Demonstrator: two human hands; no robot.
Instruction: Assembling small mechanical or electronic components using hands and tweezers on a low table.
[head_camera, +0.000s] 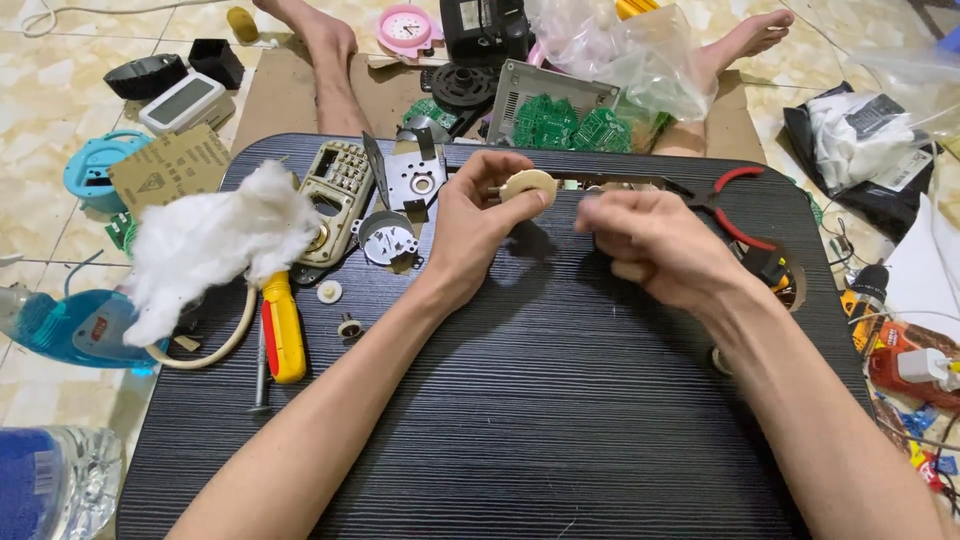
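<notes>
While pinched in left hand (478, 222): cream gear (527, 186).

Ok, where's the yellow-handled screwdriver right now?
The yellow-handled screwdriver lies on the black table's left side, just below the white cotton wad.

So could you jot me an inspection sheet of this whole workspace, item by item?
Surface: black wood-grain board, set on a tiled floor.
Job's things: small cream plastic disc, pinched in the left hand; the right hand is curled beside it, and its contents cannot be told.
Clutter: white cotton wad, yellow-handled screwdriver, red-handled pliers, beige mechanism housing, round silver motor.
Grips: left closed on the disc; right unclear.
Cables: cream cord at the board's left edge.
Surroundings: green circuit boards, pink clock, clear plastic bag, the person's bare feet beyond the board.
</notes>
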